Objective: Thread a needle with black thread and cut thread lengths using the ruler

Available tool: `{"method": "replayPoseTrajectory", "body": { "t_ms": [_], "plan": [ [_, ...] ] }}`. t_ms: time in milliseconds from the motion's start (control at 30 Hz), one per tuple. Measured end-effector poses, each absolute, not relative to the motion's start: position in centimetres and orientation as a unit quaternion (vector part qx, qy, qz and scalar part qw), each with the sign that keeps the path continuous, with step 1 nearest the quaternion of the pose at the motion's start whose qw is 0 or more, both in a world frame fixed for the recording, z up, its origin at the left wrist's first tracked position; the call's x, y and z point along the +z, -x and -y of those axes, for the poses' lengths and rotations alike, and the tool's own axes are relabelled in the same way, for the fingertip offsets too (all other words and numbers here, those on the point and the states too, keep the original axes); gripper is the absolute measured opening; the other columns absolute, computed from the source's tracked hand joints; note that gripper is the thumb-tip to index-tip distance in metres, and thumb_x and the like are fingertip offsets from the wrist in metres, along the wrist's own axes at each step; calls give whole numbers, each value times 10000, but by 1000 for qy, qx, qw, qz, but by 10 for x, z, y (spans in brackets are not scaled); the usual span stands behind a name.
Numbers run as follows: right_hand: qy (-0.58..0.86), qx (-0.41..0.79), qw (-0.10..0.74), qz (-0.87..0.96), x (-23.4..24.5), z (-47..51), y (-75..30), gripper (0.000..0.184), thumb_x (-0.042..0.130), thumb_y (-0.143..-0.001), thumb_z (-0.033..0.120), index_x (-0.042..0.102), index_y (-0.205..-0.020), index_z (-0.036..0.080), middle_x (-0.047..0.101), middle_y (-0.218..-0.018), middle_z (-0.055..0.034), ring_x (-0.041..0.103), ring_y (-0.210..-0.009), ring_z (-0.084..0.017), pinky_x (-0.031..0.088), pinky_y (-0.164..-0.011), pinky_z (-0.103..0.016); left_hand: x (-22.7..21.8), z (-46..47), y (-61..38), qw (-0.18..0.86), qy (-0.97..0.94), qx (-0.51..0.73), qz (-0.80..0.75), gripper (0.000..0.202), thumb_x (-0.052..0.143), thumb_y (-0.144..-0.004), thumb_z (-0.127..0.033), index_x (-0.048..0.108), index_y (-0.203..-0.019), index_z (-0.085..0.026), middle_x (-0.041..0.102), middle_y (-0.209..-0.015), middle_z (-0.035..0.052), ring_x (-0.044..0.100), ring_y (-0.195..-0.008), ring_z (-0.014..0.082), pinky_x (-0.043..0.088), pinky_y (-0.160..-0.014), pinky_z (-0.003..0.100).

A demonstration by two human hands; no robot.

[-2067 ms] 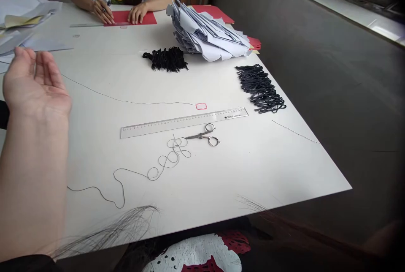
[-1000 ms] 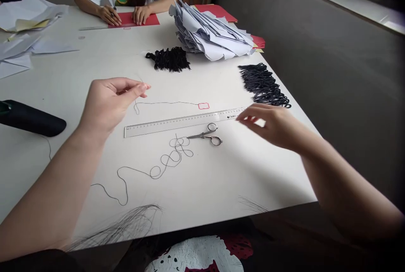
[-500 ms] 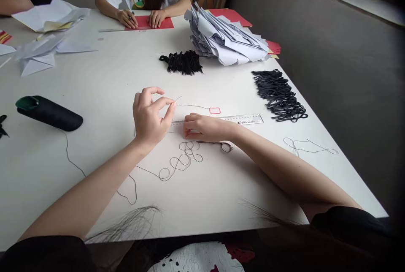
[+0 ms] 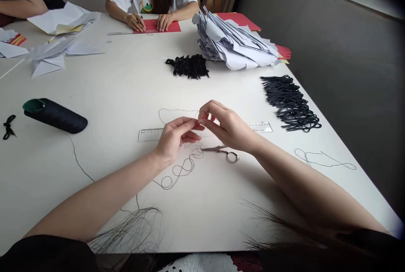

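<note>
My left hand (image 4: 175, 137) and my right hand (image 4: 223, 124) meet above the clear ruler (image 4: 148, 134), fingertips close together. Each pinches thin dark thread (image 4: 161, 115), which loops out behind the fingers. Exactly where the thread passes between the fingertips is too fine to see. More of the thread lies in loose curls on the table below my left hand. Just under my right hand rest small scissors (image 4: 226, 153) with metal finger rings. A black cone of thread (image 4: 57, 115) lies on its side at the left, its strand trailing toward my left forearm.
Two bundles of black cord loops lie beyond my hands, one in the middle (image 4: 189, 66) and one at the right (image 4: 289, 102). A stack of white paper (image 4: 234, 42) stands at the back. Across the white table (image 4: 110, 77), a person holds a pen over red paper (image 4: 158, 26). Loose thread (image 4: 324, 160) lies at the right.
My right hand has lifted off the ruler and come up to my left hand, which has moved right and lower. The scissors show more fully. The whole view has shifted slightly.
</note>
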State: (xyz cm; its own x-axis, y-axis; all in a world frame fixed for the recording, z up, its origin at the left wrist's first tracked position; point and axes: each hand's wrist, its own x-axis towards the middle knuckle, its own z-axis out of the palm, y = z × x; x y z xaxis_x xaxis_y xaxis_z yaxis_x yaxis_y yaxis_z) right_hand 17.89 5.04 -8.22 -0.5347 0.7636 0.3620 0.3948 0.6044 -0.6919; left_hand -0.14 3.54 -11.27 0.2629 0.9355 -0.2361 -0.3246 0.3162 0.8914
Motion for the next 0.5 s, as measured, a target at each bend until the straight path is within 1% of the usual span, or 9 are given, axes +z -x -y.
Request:
{"method": "replayPoseTrajectory", "body": {
  "t_ms": [67,100,167,200,267,333,500],
  "plan": [
    [378,321,331,803,-89,-50,-178,124,481,-988,269,541,-934,175,613,-937,-58,586,-823,-145,492,-746,-316,-115,-35,3,699,-380,438,-419,219,741,-744,-385,752,-805,-175,738,-827,59,466,-461,51,336,-462,226],
    [387,344,327,790,-92,-49,-178,142,480,-992,293,543,-943,176,628,-930,-57,601,-834,-150,496,-755,-325,-116,-35,5,694,-386,436,-423,214,741,-745,-379,760,-801,-174,731,-807,56,385,-424,30,277,-434,227],
    [398,376,322,773,-96,-49,-178,163,479,-995,317,545,-950,175,645,-916,-54,624,-854,-158,504,-771,-337,-118,-36,8,684,-395,437,-430,201,740,-746,-371,775,-798,-180,699,-745,38,262,-405,12,185,-417,237],
    [401,380,320,769,-97,-49,-179,164,482,-993,318,546,-949,174,646,-914,-54,629,-858,-159,507,-776,-340,-119,-36,9,681,-399,437,-432,198,741,-745,-372,780,-799,-186,677,-719,28,236,-409,11,157,-418,241],
    [403,378,321,769,-97,-48,-180,153,493,-987,309,547,-943,173,646,-920,-55,636,-872,-161,510,-772,-337,-119,-36,10,678,-406,429,-437,201,744,-741,-382,786,-800,-194,648,-692,19,229,-418,17,123,-421,249],
    [400,380,318,771,-94,-48,-181,141,497,-983,299,545,-943,173,648,-925,-58,644,-882,-163,513,-754,-327,-118,-35,10,674,-416,420,-443,197,752,-732,-382,783,-771,-192,646,-685,23,239,-422,25,119,-422,257],
    [398,370,315,778,-90,-48,-185,133,499,-977,290,547,-934,174,638,-911,-59,627,-818,-149,507,-725,-316,-118,-31,7,637,-462,424,-448,165,754,-727,-353,775,-704,-191,655,-656,35,288,-444,49,173,-422,265]
  ]
}}
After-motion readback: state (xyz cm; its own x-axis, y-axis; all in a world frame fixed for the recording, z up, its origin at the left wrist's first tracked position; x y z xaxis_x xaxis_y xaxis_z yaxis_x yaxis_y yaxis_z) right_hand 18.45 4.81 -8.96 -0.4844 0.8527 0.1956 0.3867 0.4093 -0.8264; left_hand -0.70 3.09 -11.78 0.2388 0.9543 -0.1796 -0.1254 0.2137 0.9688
